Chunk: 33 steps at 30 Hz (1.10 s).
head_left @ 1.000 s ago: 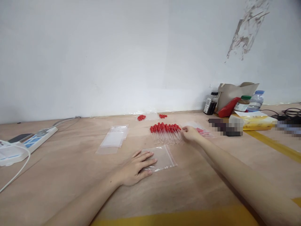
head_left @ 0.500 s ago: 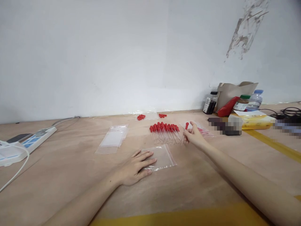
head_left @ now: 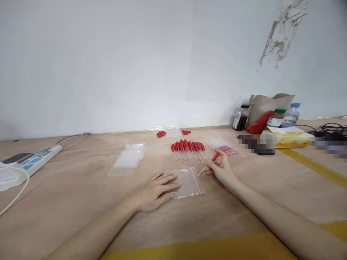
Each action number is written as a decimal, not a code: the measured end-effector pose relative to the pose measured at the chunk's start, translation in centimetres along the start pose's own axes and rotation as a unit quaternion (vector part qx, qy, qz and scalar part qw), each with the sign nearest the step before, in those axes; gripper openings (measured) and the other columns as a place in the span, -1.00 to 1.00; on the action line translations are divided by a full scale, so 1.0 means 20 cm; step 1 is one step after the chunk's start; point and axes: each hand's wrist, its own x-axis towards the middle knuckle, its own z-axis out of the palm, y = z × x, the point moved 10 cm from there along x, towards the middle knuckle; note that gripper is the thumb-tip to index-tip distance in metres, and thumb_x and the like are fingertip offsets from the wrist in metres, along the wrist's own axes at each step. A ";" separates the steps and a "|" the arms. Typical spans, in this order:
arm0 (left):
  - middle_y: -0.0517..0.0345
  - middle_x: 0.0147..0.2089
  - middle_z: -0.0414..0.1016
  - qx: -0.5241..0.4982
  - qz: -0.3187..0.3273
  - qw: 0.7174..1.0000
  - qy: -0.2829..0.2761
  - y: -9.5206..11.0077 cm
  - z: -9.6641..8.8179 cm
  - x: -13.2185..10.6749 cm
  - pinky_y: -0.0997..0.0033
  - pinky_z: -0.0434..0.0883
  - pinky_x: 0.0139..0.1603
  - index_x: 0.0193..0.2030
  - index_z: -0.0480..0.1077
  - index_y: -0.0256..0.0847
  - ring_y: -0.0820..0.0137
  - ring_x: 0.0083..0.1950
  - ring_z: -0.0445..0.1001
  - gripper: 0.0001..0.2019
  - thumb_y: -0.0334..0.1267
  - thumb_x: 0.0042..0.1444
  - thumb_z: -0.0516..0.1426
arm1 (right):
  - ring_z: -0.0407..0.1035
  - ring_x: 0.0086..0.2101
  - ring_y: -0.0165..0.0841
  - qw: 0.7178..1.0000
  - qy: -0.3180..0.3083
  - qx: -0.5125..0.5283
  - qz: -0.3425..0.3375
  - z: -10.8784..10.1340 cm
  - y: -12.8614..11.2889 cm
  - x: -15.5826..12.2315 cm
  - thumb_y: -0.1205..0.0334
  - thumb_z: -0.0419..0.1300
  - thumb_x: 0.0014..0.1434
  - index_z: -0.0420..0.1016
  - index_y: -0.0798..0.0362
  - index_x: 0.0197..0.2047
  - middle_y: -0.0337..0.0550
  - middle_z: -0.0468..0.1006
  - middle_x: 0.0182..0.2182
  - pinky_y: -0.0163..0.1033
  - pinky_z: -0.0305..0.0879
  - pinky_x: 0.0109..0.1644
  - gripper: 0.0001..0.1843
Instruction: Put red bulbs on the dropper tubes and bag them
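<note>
My left hand (head_left: pixel 155 191) lies flat with fingers spread on the left edge of a clear zip bag (head_left: pixel 188 182) on the wooden table. My right hand (head_left: pixel 221 168) pinches one red-bulbed glass dropper (head_left: pixel 208 163), its tip pointing down-left toward the bag's opening. Just behind lies a row of several red-bulbed droppers (head_left: pixel 188 151). Further right sits a filled clear bag with droppers (head_left: pixel 225 147).
A stack of empty zip bags (head_left: pixel 127 160) lies to the left. Small red bulbs (head_left: pixel 161 134) sit near the wall. A power strip with cable (head_left: pixel 29 162) is far left. Bottles, a paper bag (head_left: pixel 267 108) and a tissue pack (head_left: pixel 291 139) stand at right.
My right hand lifted one dropper out of the row and brought it down toward the clear bag. My left hand stayed on the bag.
</note>
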 end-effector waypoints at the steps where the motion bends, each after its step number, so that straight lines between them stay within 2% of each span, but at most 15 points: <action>1: 0.22 0.31 -0.07 -0.001 -0.001 1.000 0.002 0.00 0.00 0.00 0.06 -0.13 0.27 0.21 0.06 0.09 0.31 0.31 -0.11 -0.61 -0.07 0.24 -0.15 | 0.34 -0.61 -0.41 1.000 -0.001 0.003 -0.003 0.01 -0.01 0.00 0.15 0.23 -0.14 -0.19 0.00 0.13 -0.42 0.30 -0.58 -0.25 0.39 -0.54 -0.15; 6: 0.23 0.31 -0.05 -0.002 -0.001 1.000 0.005 0.01 -0.01 0.00 0.06 -0.13 0.27 0.21 0.05 0.09 0.30 0.31 -0.08 -0.60 -0.06 0.23 -0.14 | 0.38 -0.55 -0.39 0.999 -0.028 0.024 0.015 0.06 0.00 -0.03 0.13 0.24 -0.13 -0.13 -0.03 0.02 -0.39 0.32 -0.55 -0.21 0.41 -0.44 -0.26; 9: 0.19 0.30 -0.02 -0.007 -0.005 1.000 0.009 0.01 -0.02 0.00 0.09 -0.13 0.28 0.26 -0.08 0.03 0.32 0.30 -0.06 -0.53 -0.05 0.23 -0.14 | 0.42 -0.51 -0.39 0.996 -0.052 0.049 0.059 0.09 0.04 -0.06 0.12 0.21 -0.09 -0.07 -0.05 -0.11 -0.37 0.37 -0.52 -0.20 0.40 -0.36 -0.42; 11: 0.18 0.30 -0.01 -0.008 -0.009 1.000 0.012 0.01 -0.02 0.00 0.11 -0.13 0.28 0.29 -0.17 0.00 0.33 0.30 -0.05 -0.49 -0.05 0.23 -0.14 | 0.43 -0.51 -0.40 0.991 -0.080 0.054 0.088 0.10 0.05 -0.07 0.10 0.21 -0.08 -0.04 -0.05 -0.17 -0.37 0.38 -0.51 -0.20 0.39 -0.34 -0.49; 14: 0.18 0.30 -0.03 -0.006 -0.010 1.000 0.019 0.01 -0.03 0.00 0.12 -0.12 0.29 0.29 -0.21 -0.01 0.33 0.29 -0.04 -0.48 -0.05 0.23 -0.14 | 0.42 -0.52 -0.42 0.982 -0.145 0.032 0.115 0.12 0.05 -0.09 0.05 0.25 -0.11 0.05 -0.02 -0.23 -0.34 0.42 -0.47 -0.23 0.36 -0.38 -0.51; 18: 0.16 0.30 -0.01 -0.003 -0.007 1.000 0.020 0.01 -0.02 0.00 0.12 -0.13 0.29 0.29 -0.19 -0.02 0.31 0.29 -0.03 -0.48 -0.05 0.23 -0.15 | 0.32 -0.57 -0.51 0.965 -0.238 -0.062 0.090 0.15 0.02 -0.11 0.02 0.28 -0.15 0.22 0.08 -0.33 -0.33 0.41 -0.55 -0.36 0.24 -0.49 -0.58; 21: 0.13 0.29 0.01 -0.008 -0.005 1.000 0.022 0.01 -0.02 0.00 0.12 -0.12 0.28 0.29 -0.18 -0.04 0.31 0.28 -0.01 -0.48 -0.06 0.23 -0.14 | 0.23 -0.60 -0.55 0.952 -0.276 -0.122 0.048 0.19 -0.01 -0.13 0.04 0.28 -0.14 0.33 0.12 -0.38 -0.36 0.34 -0.63 -0.41 0.14 -0.53 -0.64; 25: 0.14 0.28 0.04 -0.017 -0.002 1.000 0.022 0.01 -0.02 0.01 0.12 -0.12 0.28 0.29 -0.17 -0.03 0.30 0.27 0.01 -0.49 -0.08 0.22 -0.12 | 0.21 -0.59 -0.54 0.946 -0.291 -0.139 0.020 0.25 -0.03 -0.16 0.07 0.30 -0.17 0.41 0.12 -0.40 -0.36 0.33 -0.63 -0.40 0.11 -0.52 -0.68; 29: 0.11 0.29 0.00 -0.026 -0.008 0.999 0.024 -0.01 -0.02 0.01 0.10 -0.12 0.28 0.29 -0.20 -0.08 0.27 0.28 0.00 -0.46 -0.07 0.22 -0.11 | 0.26 -0.56 -0.50 0.955 -0.271 -0.112 0.039 0.28 0.00 -0.16 0.15 0.35 -0.27 0.41 0.13 -0.38 -0.32 0.39 -0.60 -0.37 0.19 -0.47 -0.64; 33: 0.11 0.31 -0.07 -0.026 -0.023 0.999 0.028 -0.02 -0.02 0.00 0.12 -0.09 0.28 0.29 -0.20 -0.12 0.25 0.29 -0.04 -0.43 -0.05 0.20 -0.10 | 0.24 -0.58 -0.52 0.949 -0.284 -0.132 0.028 0.32 -0.02 -0.17 0.28 0.31 -0.25 0.42 0.12 -0.44 -0.33 0.37 -0.62 -0.40 0.17 -0.50 -0.77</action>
